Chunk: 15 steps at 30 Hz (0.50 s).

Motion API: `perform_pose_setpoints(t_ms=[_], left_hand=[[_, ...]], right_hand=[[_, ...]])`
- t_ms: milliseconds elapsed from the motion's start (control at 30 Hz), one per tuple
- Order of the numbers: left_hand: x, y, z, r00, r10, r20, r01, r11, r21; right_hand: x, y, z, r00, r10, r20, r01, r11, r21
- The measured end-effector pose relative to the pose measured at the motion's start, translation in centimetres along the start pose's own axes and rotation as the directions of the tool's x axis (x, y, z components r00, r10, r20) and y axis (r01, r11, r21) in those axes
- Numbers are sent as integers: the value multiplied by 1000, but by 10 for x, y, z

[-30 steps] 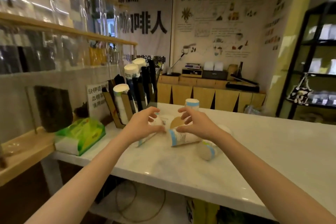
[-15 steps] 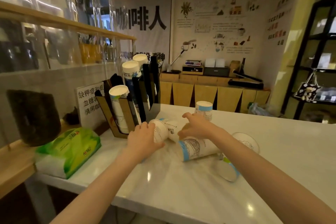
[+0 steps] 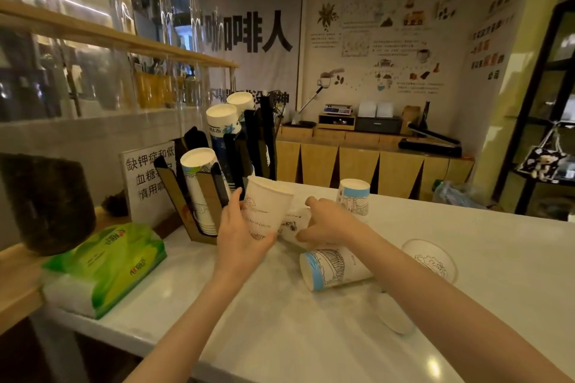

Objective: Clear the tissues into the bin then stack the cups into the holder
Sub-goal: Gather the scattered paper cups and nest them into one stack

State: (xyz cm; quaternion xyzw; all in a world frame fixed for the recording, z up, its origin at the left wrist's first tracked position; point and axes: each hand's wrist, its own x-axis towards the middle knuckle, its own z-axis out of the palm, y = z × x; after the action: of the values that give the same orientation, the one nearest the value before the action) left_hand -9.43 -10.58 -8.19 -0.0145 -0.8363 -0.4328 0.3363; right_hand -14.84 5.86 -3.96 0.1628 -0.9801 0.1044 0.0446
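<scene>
No loose tissues on the counter (image 3: 311,336); the left hand (image 3: 239,236) grips a white cup (image 3: 267,208) at the holder's (image 3: 217,171) four o'clock; the right hand (image 3: 329,224) closes on a fallen one (image 3: 294,224); several cups remain unstacked.

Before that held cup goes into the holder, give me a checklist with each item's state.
1. Left hand grips the white cup: ok.
2. Held cup's orientation matches the holder stacks: cannot tell.
3. Front stack in the cup holder is reachable, nothing in the way: ok.
4. Right hand has hold of the second cup lying on the counter: cannot tell.
5. Loose cups remain: blue-banded cup on its side, another standing upside down: not ok.
6. Tissues cleared: ok, none loose in view.
</scene>
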Motion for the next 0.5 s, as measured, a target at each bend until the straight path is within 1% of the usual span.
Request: perform_pose_setpoints(t_ms=[67, 133, 200, 267, 300, 333, 367, 400, 433, 500], left_hand=[[-2, 4, 7, 997, -64, -45, 60, 995, -85], [-3, 5, 18, 987, -150, -58, 141, 980, -139], [-3, 3, 28, 975, -218, -49, 206, 962, -177], [-2, -1, 37, 971, -238, -11, 233, 958, -169], [-1, -2, 40, 971, -237, 16, 237, 959, -153], [-1, -5, 43, 971, -235, 44, 239, 962, -134], [-1, -7, 45, 970, -231, 68, 238, 964, -117], [-2, -10, 46, 969, -228, 92, 237, 965, -110], [-1, -13, 46, 968, -223, 111, 236, 964, -123], [-1, -19, 45, 963, -231, 140, 254, 951, -177]], right_hand=[[-1, -3, -9, 991, -99, -90, 83, 982, -168], [-2, -5, -22, 962, -219, -162, 149, 922, -358], [-3, -6, -40, 928, -302, -217, 158, 848, -506], [-3, -6, -59, 905, -329, -270, 129, 816, -564], [-3, -6, -69, 900, -323, -292, 121, 830, -545], [-4, -5, -79, 900, -305, -313, 123, 864, -488], [-6, -5, -89, 899, -279, -338, 138, 912, -387], [-8, -6, -100, 896, -253, -366, 168, 954, -251], [-10, -8, -110, 891, -233, -389, 205, 972, -114], [-13, -13, -125, 890, -218, -400, 261, 964, 56]])
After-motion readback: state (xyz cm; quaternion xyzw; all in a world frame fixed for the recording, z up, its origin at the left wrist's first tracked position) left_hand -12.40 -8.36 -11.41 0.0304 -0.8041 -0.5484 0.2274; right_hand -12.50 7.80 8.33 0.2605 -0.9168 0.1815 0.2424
